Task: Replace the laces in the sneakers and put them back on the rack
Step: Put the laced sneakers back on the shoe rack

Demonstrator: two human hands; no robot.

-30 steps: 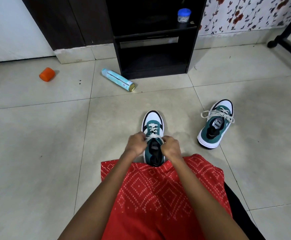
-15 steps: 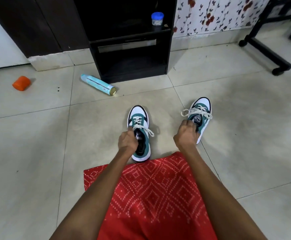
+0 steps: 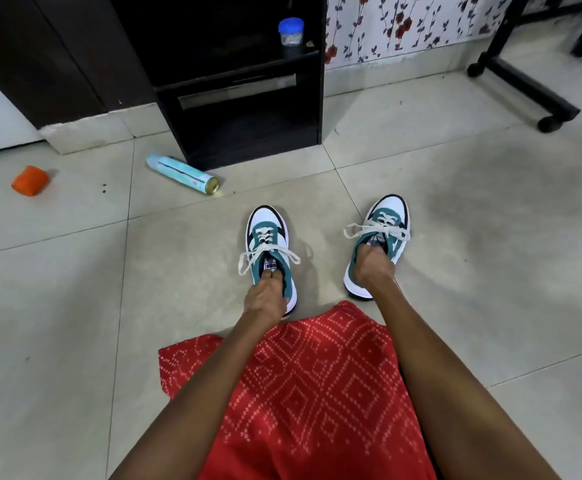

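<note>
Two green, white and black sneakers stand on the tiled floor, toes pointing away from me, each with white laces tied in a bow. My left hand [image 3: 265, 299] grips the left sneaker [image 3: 268, 233] at its heel opening, fingers tucked inside behind the tongue. My right hand [image 3: 372, 268] grips the right sneaker [image 3: 388, 216] the same way, fingers inside the collar. The black shoe rack [image 3: 248, 129] stands against the wall beyond them, its lower shelf open and dark.
A teal spray can [image 3: 182, 173] lies on the floor left of the rack. An orange object [image 3: 30, 180] sits far left. A blue-lidded jar [image 3: 291, 31] stands on the rack's upper shelf. A black wheeled stand [image 3: 524, 88] is at the right. My red patterned garment [image 3: 303, 393] covers my lap.
My hands left the laces of the left sneaker. My right hand moved over to the right sneaker, and both hands now have fingers inside the shoe openings. The view shifted right.
</note>
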